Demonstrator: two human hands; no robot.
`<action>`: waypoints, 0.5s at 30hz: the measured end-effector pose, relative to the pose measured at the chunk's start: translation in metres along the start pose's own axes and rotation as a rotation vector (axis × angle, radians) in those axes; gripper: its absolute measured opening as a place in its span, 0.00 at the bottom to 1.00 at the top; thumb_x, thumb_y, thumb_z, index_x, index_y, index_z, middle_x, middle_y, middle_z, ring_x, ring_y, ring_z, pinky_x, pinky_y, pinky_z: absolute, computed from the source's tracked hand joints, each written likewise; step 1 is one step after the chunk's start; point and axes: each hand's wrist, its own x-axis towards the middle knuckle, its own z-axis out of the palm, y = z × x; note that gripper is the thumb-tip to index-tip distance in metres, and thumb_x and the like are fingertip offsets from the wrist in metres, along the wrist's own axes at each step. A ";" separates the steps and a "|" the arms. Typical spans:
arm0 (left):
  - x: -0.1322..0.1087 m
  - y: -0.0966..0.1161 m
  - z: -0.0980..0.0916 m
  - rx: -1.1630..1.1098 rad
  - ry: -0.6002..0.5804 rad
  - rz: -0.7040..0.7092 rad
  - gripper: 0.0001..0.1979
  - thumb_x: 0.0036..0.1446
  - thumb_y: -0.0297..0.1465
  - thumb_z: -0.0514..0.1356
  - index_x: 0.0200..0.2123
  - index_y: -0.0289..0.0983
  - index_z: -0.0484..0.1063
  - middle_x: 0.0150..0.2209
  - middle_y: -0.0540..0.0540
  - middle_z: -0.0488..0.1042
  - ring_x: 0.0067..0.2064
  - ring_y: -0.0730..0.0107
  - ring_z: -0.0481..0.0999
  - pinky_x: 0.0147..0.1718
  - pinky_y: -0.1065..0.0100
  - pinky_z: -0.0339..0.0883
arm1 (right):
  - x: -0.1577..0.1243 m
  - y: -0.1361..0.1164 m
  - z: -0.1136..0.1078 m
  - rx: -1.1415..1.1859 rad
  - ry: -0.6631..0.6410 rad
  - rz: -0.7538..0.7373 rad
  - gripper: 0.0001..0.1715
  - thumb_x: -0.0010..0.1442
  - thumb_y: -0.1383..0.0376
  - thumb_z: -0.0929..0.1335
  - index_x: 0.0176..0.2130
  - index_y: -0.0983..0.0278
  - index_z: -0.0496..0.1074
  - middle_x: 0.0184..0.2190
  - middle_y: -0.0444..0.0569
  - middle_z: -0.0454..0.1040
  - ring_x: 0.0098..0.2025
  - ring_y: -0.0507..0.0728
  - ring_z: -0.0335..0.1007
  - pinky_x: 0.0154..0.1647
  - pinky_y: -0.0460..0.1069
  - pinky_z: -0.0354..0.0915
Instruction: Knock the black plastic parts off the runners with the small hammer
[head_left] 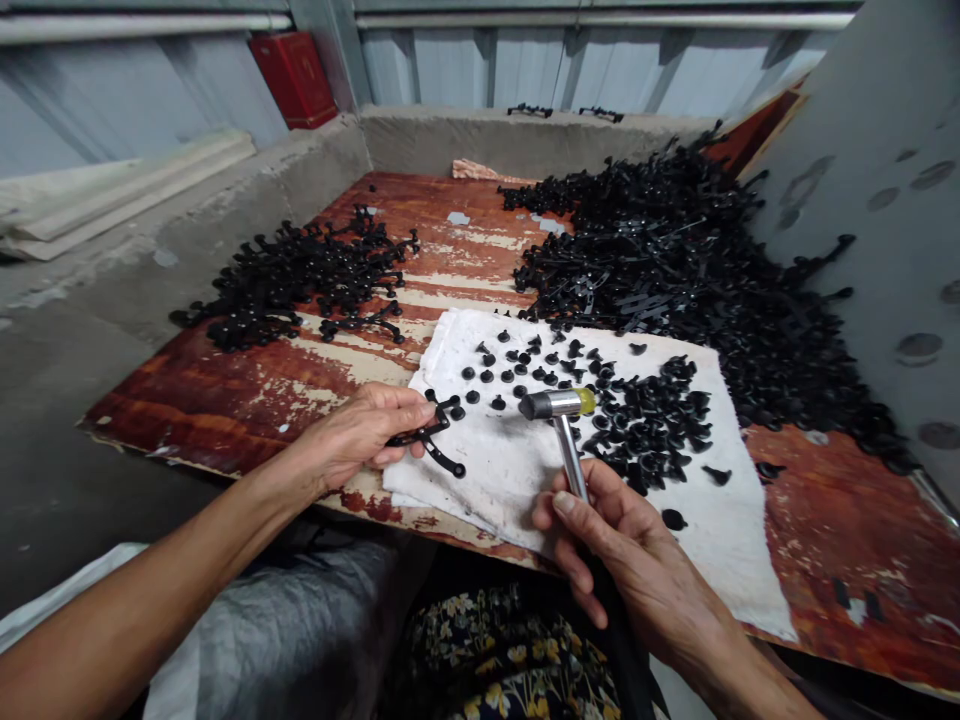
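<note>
My left hand [375,425] is closed on a black branched bracket [441,452], which has small round knobs at its ends. It holds the piece over the left edge of a white cloth [480,500]. My right hand [622,530] grips a mallet [571,455] by its handle. The mallet has a silver head with one black face and one yellow face, and it is raised above the cloth. Loose black knobs with round caps [652,420] lie across the cloth, sparse behind the mallet and heaped on the right.
A pile of black brackets [300,270] lies on the left of the worn red-brown board [450,240]. A far larger heap of black parts [652,240] fills the right side against a grey panel [885,220]. A concrete ledge [420,140] bounds the back, with a red box [294,80] in the corner.
</note>
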 end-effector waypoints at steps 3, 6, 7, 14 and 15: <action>0.000 0.001 0.001 0.005 0.010 0.005 0.19 0.39 0.42 0.68 0.22 0.32 0.68 0.17 0.51 0.68 0.12 0.90 0.51 0.14 0.79 0.35 | 0.000 0.000 0.000 0.002 0.001 0.002 0.23 0.54 0.50 0.73 0.34 0.63 0.63 0.29 0.41 0.73 0.15 0.42 0.55 0.09 0.36 0.55; 0.000 0.002 0.003 0.006 0.022 0.001 0.18 0.39 0.40 0.67 0.21 0.32 0.67 0.16 0.51 0.67 0.12 0.90 0.51 0.14 0.79 0.35 | 0.000 0.001 0.000 -0.002 0.001 0.005 0.22 0.55 0.51 0.73 0.34 0.63 0.63 0.29 0.41 0.73 0.15 0.42 0.55 0.09 0.36 0.55; 0.000 0.002 0.003 0.008 0.022 0.000 0.17 0.40 0.40 0.67 0.21 0.32 0.67 0.16 0.51 0.67 0.12 0.90 0.51 0.14 0.79 0.36 | 0.000 0.001 0.000 -0.004 0.001 0.005 0.22 0.55 0.51 0.73 0.34 0.63 0.63 0.29 0.41 0.73 0.15 0.41 0.55 0.09 0.36 0.55; -0.001 0.003 0.005 0.023 0.046 -0.017 0.14 0.43 0.37 0.64 0.22 0.32 0.68 0.16 0.51 0.67 0.11 0.89 0.51 0.13 0.79 0.36 | 0.001 0.001 0.000 -0.011 -0.002 0.008 0.22 0.55 0.51 0.73 0.35 0.63 0.63 0.29 0.40 0.71 0.15 0.42 0.55 0.09 0.36 0.55; -0.001 0.004 0.006 0.020 0.053 -0.020 0.14 0.43 0.37 0.64 0.21 0.32 0.68 0.16 0.51 0.67 0.12 0.89 0.51 0.13 0.79 0.36 | 0.001 0.001 -0.001 -0.009 0.000 0.009 0.22 0.55 0.51 0.73 0.35 0.62 0.63 0.29 0.40 0.72 0.15 0.42 0.55 0.09 0.36 0.55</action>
